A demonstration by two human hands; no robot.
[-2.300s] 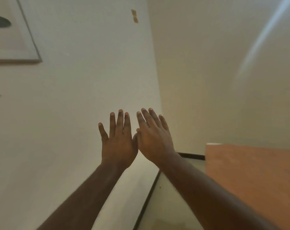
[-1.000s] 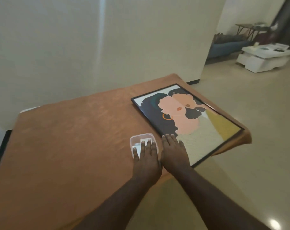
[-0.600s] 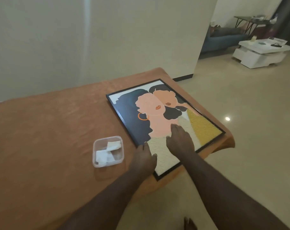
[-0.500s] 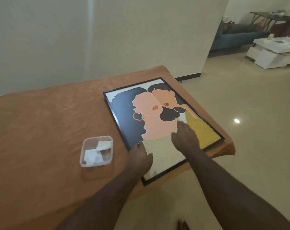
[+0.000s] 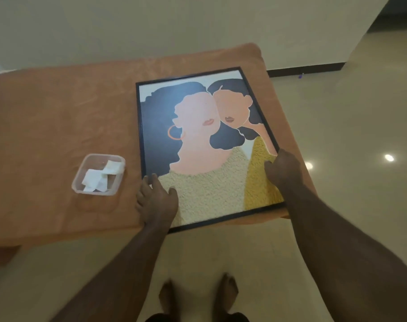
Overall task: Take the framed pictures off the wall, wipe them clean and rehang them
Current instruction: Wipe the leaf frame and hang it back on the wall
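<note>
Left hand (image 5: 156,201) lies on the near left corner of the framed picture (image 5: 205,147), fingers curled over the frame's left edge, thumb resting on the glass. Right hand (image 5: 282,169) grips the frame's right edge near its near right corner, thumb on the glass; the other fingers are hidden past the edge, so how far they wrap cannot be told. One framed picture, black-framed, lying flat and face up at the right end of the surface (image 5: 58,117), its near edge at the surface's near edge. The surface is covered in orange cloth. One clear plastic container (image 5: 98,174) stands left of the picture, near the surface's near edge, apart from the frame. Inside it are white folded wipes (image 5: 100,177); their number is unclear. Two bare feet (image 5: 198,296) show on the floor below.
</note>
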